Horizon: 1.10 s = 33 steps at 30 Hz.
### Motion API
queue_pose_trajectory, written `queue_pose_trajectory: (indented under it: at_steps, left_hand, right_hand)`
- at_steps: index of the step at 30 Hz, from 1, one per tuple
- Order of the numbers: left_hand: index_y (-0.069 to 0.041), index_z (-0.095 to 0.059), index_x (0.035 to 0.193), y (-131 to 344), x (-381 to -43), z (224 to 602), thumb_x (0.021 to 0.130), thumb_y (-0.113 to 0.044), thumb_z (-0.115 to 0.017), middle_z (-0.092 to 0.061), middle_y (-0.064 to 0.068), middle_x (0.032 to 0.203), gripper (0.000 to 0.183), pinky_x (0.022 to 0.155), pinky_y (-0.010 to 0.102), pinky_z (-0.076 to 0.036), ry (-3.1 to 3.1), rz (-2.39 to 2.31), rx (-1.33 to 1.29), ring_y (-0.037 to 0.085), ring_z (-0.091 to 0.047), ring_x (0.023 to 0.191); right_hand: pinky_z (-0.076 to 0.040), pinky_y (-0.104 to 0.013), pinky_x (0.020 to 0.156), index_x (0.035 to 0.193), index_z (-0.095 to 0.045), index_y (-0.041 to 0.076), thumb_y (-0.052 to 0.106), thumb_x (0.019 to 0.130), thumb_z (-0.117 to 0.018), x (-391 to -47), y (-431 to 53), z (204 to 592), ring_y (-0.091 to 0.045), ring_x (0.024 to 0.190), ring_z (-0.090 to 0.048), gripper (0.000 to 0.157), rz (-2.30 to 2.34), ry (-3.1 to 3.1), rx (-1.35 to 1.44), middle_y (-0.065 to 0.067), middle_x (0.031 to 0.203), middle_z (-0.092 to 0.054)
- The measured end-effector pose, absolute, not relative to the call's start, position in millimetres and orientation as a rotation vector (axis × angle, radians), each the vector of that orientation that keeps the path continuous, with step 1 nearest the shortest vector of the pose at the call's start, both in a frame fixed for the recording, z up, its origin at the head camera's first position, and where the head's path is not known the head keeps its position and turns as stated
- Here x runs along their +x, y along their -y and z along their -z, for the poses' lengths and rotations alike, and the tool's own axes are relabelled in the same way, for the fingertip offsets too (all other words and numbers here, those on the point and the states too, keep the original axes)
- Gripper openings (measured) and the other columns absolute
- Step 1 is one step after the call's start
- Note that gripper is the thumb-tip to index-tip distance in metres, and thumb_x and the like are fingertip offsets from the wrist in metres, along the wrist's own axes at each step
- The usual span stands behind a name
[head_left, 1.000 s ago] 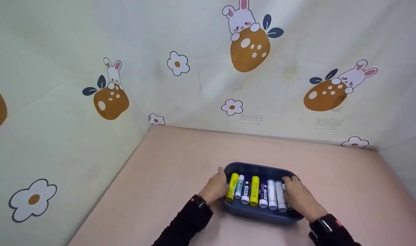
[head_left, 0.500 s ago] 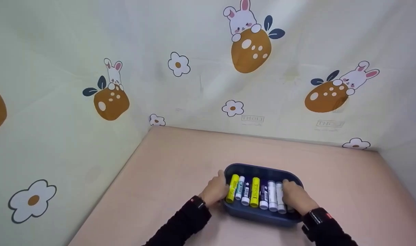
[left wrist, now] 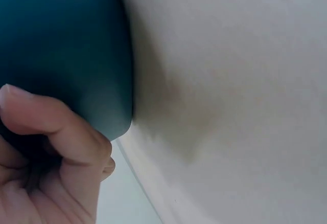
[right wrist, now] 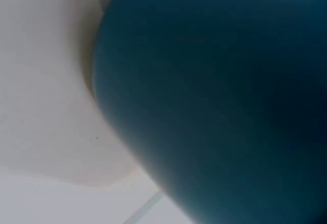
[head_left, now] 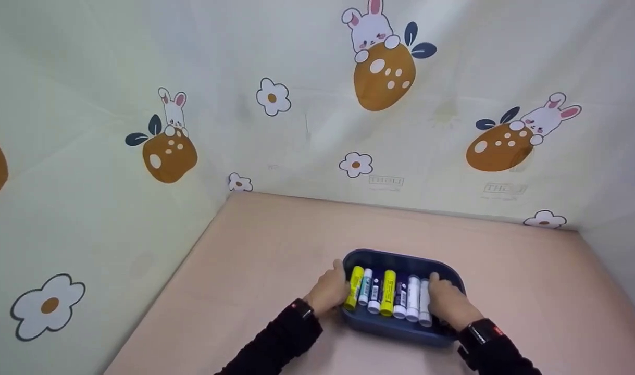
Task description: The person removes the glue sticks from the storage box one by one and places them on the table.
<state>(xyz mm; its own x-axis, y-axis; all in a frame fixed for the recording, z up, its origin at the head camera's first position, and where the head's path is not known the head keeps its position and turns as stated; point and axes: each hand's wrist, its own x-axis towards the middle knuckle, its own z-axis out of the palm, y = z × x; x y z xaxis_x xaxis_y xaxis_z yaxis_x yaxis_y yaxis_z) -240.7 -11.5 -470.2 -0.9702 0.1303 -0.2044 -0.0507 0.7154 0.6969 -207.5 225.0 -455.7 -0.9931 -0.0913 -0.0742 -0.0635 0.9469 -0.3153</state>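
Note:
A dark blue oval tub [head_left: 395,329] stands on the pink-beige tabletop, its outer wall teal in the left wrist view [left wrist: 66,40]. Inside lies a row of glue sticks: yellow ones [head_left: 388,292], white ones [head_left: 413,298] and dark-labelled ones [head_left: 374,296]. My left hand [head_left: 330,288] grips the tub's left end, its fingers bent around the wall. Over the right end, my right hand [head_left: 451,300] reaches inside, fingertips at the rightmost sticks and partly covering them. Whether it pinches one I cannot tell. Only the tub's outside [right wrist: 194,101] fills the right wrist view.
Pale cloth walls [head_left: 307,140] printed with rabbits and flowers rise behind and left of the table [head_left: 275,234]. The table's left edge runs diagonally toward the back corner. Dark sleeves [head_left: 275,344] with wrist bands cover both forearms.
My right hand has shifted a little left inside the tub, and the right-hand glue sticks have moved slightly left, closer together. The left hand stays at the tub's end.

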Motion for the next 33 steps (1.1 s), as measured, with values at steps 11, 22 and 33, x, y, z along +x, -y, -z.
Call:
queue_pose_trajectory:
  at_steps: [11,22,33]
  left_hand:
    - [0.006,-0.020,0.141,13,-242,472,0.090,-0.007,-0.047,-0.055,0.019,0.088,0.059,0.044,0.029,-0.041,-2.720,-1.059,0.105,0.023,-0.052,0.059]
    - [0.006,-0.030,0.132,12,-243,474,0.088,-0.007,-0.047,-0.055,0.018,0.084,0.049,0.045,0.030,-0.041,-2.765,-1.039,0.118,0.024,-0.053,0.060]
    - [0.005,-0.034,0.125,12,-242,475,0.088,-0.006,-0.046,-0.054,0.016,0.081,0.041,0.049,0.031,-0.041,-2.774,-1.058,0.152,0.025,-0.053,0.064]
  right_hand:
    - [-0.046,-0.031,0.044,0.124,-0.030,-0.014,-0.006,0.075,-0.054,-198,-227,432,-0.024,0.059,-0.055,0.055,0.602,-2.932,-0.047,-0.037,0.100,-0.046]
    - [-0.050,-0.029,0.044,0.116,-0.040,-0.003,-0.004,0.077,-0.056,-188,-240,409,-0.023,0.061,-0.057,0.042,0.784,-2.852,0.006,-0.026,0.101,-0.047]
    - [-0.051,-0.031,0.045,0.118,-0.038,-0.004,-0.002,0.076,-0.057,-179,-272,405,-0.025,0.070,-0.056,0.046,0.854,-2.830,0.028,-0.027,0.098,-0.049]
